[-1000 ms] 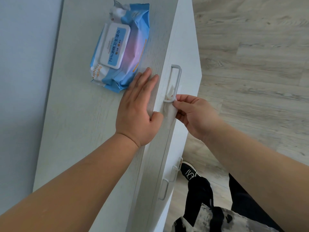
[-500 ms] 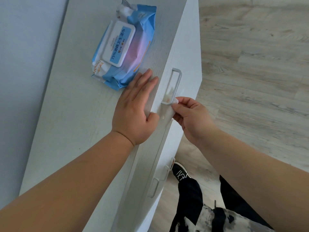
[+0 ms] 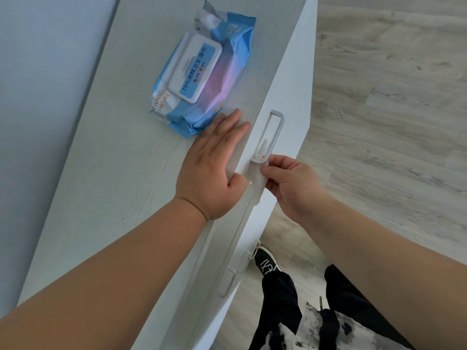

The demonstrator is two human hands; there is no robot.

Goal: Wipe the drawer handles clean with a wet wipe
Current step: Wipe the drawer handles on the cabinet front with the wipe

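Note:
A pale cabinet (image 3: pixel 121 188) stands below me, seen from above. Its top drawer carries a white bar handle (image 3: pixel 274 133). My right hand (image 3: pixel 290 185) pinches a white wet wipe (image 3: pixel 256 181) at the near end of that handle; part of the wipe shows behind the bar and part hangs down the drawer front. My left hand (image 3: pixel 214 170) lies flat on the cabinet top by its front edge, fingers straight, thumb over the edge. Lower drawer handles (image 3: pixel 227 281) show further down the front.
A blue and pink pack of wet wipes (image 3: pixel 202 72), lid closed, lies on the cabinet top just beyond my left fingertips. A wall runs along the left. Grey wood floor (image 3: pixel 391 109) lies to the right, with my dark trousers and a black shoe (image 3: pixel 265 261) below.
My right hand has kept the wipe at the near end of the top handle with only small shifts. My left hand stays flat on the top. The camera view has shifted slightly.

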